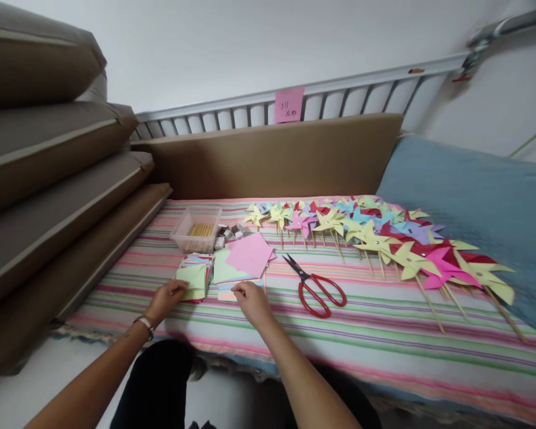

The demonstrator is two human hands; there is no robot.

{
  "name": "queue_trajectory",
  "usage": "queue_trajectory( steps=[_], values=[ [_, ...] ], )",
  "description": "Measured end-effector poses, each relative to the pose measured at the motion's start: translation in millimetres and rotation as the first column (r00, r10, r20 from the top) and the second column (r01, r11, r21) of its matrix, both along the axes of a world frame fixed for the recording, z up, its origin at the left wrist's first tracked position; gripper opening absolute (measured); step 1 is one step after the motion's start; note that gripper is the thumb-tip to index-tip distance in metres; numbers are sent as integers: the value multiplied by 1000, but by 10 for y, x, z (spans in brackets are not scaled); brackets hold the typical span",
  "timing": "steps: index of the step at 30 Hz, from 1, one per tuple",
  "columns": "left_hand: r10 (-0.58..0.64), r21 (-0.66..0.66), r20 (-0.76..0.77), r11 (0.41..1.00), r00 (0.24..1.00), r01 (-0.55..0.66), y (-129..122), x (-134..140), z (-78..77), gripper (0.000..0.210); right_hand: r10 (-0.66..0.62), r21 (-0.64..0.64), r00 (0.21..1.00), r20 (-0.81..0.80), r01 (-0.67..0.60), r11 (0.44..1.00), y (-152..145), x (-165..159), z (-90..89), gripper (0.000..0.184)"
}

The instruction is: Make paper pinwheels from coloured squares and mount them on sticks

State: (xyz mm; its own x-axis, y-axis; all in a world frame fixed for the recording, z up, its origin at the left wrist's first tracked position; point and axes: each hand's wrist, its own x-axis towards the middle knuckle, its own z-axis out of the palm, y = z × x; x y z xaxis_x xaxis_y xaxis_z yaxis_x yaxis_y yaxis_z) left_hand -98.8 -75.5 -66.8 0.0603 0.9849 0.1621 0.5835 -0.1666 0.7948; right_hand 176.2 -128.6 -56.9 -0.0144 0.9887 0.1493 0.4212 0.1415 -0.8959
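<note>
My left hand (pixel 170 295) is closed at the left edge of a pale yellow-green paper square (pixel 194 279), pinching it over a small stack of coloured paper. My right hand (pixel 249 295) has its fingers bent together at the front of the other paper pile; what is between them, if anything, I cannot make out. On that pile lie a light green sheet (pixel 226 269) and cut pink paper (pixel 252 256). To the right, scissors (pixel 315 286) with red handles lie partly open on the striped cloth.
A clear plastic box (pixel 196 226) with short wooden sticks stands behind the papers, beside small boxes (pixel 227 234). Many paper pinwheels (pixel 375 241) on sticks fill the right side. Stacked cushions (pixel 71 232) rise at left; a brown board (pixel 268 161) stands behind the cloth.
</note>
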Motion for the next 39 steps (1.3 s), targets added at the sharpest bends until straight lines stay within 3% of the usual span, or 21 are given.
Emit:
queue_trajectory(
  steps=[4, 7, 10, 13, 17, 20, 24, 27, 33, 36, 39],
  values=[
    [164, 80, 101, 982, 981, -172, -2, 119, 137, 22, -15, -8, 998, -59, 15, 1000, 3, 22, -8, 21],
    [260, 115, 213, 951, 942, -289, -14, 206, 388, 24, -30, -26, 990, -140, 27, 999, 2, 43, -13, 20],
    [308, 43, 340, 939, 888, -342, -118, 364, 660, 26, -51, -71, 965, -257, 34, 997, 10, 52, -1, 16],
    [252, -154, 461, 967, 851, -203, -328, 624, 797, 26, -57, -146, 907, -417, -4, 989, 8, 52, 42, 22],
    [235, -382, 580, 924, 780, 6, -624, 992, 752, 23, -16, -197, 774, -633, -141, 970, -65, 52, 120, 43],
    [266, -469, 632, 879, 727, 85, -758, 1170, 697, 23, -10, -203, 694, -720, -197, 959, -147, 64, 144, 48],
    [268, -519, 690, 831, 672, 201, -843, 1268, 689, 24, -46, -215, 671, -740, -171, 962, -219, 97, 127, 45],
    [254, -555, 693, 785, 675, 276, -882, 1314, 664, 32, -56, -221, 710, -702, -143, 965, -260, 90, 114, 44],
    [333, -599, 608, 788, 721, 142, -898, 1388, 557, 40, -50, -207, 902, -428, -44, 977, -273, 177, 139, 34],
    [367, -586, 620, 804, 693, 99, -888, 1327, 539, 39, -149, -164, 976, -156, 123, 979, -200, 522, 127, 23],
    [397, -576, 635, 815, 663, 63, -892, 1218, 551, 36, -334, -107, 933, 133, 348, 931, -157, 947, 42, 24]
  ],
)
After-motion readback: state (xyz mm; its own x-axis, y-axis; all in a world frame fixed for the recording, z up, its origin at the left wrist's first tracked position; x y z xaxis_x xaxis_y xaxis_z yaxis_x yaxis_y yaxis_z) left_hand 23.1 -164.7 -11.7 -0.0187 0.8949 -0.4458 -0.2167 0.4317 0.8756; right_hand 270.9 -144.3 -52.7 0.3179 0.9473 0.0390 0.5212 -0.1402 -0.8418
